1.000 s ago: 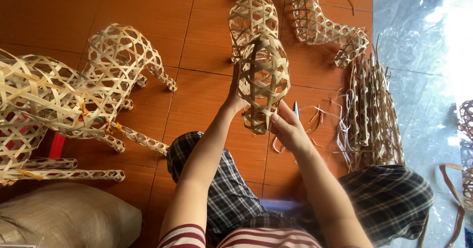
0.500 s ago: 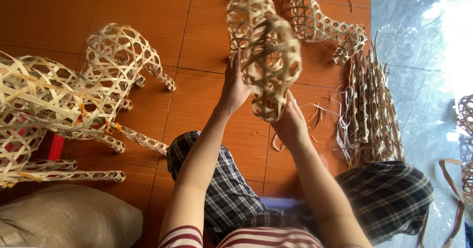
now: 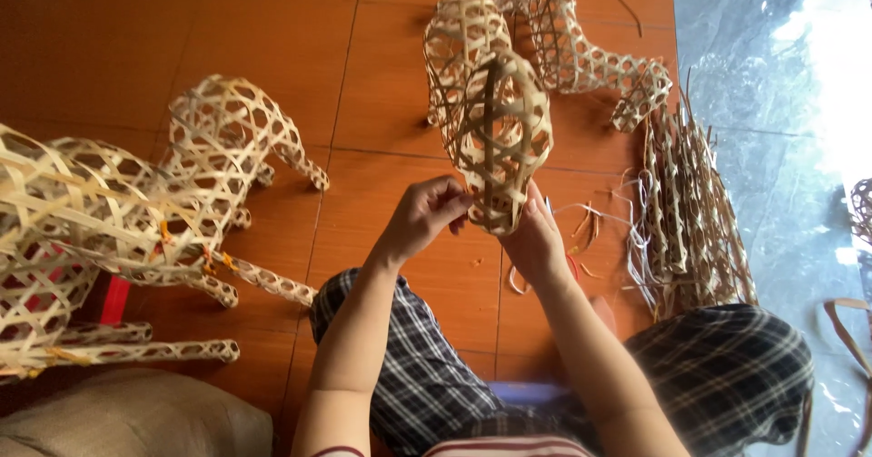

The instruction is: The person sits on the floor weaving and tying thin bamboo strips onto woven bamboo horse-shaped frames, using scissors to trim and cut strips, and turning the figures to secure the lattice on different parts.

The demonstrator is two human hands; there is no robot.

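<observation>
At the far left, several open-weave bamboo animal frames (image 3: 136, 221) stand and lie on the orange tiled floor (image 3: 227, 39), their thin woven legs reaching toward the middle. A grey sack (image 3: 127, 421) sits at the bottom left corner. The left hand (image 3: 425, 216) is pinched narrow, fingertips closed on the lower left edge of a woven bamboo body piece (image 3: 495, 134). This oval, hollow piece is held up above the floor in front of the person, its long axis running roughly away from the person and slightly leftward, its rounded end facing the camera, with a thick strip down its middle. The right hand (image 3: 536, 239) cups the lower end from the right, fingers wrapped on it. Beyond the piece another woven frame (image 3: 581, 48) lies on the floor. Loose strips (image 3: 581, 230) lie just right of the right hand, and a bundle of bamboo strips (image 3: 690, 212) lies further right, by the grey floor (image 3: 772, 148). Plaid-clothed knees (image 3: 727, 366) show below.
</observation>
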